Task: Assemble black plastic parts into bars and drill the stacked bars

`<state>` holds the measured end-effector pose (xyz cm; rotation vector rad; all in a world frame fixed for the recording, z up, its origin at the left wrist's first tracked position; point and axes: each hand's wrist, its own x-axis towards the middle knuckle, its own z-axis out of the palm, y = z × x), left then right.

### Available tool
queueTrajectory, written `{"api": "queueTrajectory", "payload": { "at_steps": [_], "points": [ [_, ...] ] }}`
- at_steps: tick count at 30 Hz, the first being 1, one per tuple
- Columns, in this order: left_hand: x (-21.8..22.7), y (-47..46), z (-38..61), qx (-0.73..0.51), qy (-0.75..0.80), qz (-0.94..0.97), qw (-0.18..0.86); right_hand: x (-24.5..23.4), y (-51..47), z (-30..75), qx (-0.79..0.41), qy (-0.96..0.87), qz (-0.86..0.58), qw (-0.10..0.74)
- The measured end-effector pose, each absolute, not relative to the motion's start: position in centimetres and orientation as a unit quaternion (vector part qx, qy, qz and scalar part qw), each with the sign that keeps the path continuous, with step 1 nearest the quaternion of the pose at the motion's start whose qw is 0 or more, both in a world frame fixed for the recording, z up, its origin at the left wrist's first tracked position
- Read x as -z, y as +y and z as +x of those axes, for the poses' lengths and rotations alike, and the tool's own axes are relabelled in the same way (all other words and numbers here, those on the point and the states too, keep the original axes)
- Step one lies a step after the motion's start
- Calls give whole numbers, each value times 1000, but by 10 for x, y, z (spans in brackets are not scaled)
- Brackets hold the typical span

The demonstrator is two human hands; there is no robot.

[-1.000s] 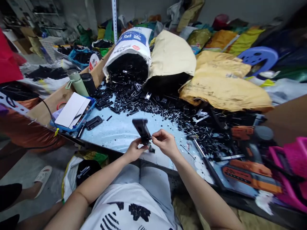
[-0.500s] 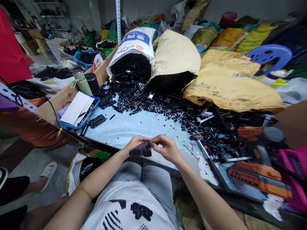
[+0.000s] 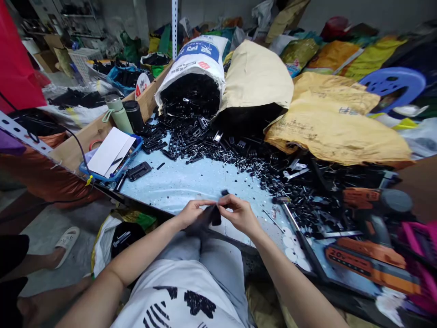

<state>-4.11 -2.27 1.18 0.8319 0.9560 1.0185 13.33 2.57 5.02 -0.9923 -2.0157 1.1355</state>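
Note:
My left hand (image 3: 191, 213) and my right hand (image 3: 240, 213) meet at the near edge of the light blue table (image 3: 184, 182). Both are closed on one flat black plastic part (image 3: 205, 219), which slants down toward my lap and is blurred by motion. My right fingers pinch its upper end, where a small black piece (image 3: 224, 192) sticks up. My left fingers grip its middle from the left. A large heap of small black parts (image 3: 218, 146) lies beyond my hands.
A white sack (image 3: 196, 64) and a tan sack (image 3: 256, 82) spill black parts onto the table. Two flasks (image 3: 124, 116) and a blue tray with white paper (image 3: 111, 152) stand left. An orange cordless drill (image 3: 370, 209) lies right. A bag (image 3: 119, 234) sits on the floor.
The black part stood upright above my hands a second ago. It has since swung down and now points toward my lap, with both hands still on it.

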Motion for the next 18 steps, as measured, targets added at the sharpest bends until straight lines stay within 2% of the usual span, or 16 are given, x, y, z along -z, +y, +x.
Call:
{"api": "queueTrajectory", "payload": {
  "at_steps": [4, 8, 13, 18],
  "points": [
    [-7, -29, -36, -417, 364, 345, 758, -50, 31, 134, -416, -747, -391, 340],
    [-16, -29, -47, -477, 288, 252, 791, -52, 35, 136, -374, -770, -394, 333],
    [-19, -21, -54, -546, 285, 213, 758, -53, 29, 130, -342, -818, -375, 271],
    [-9, -17, -41, -547, 388, 276, 689, -53, 25, 122, -401, -784, -376, 289]
  ]
}}
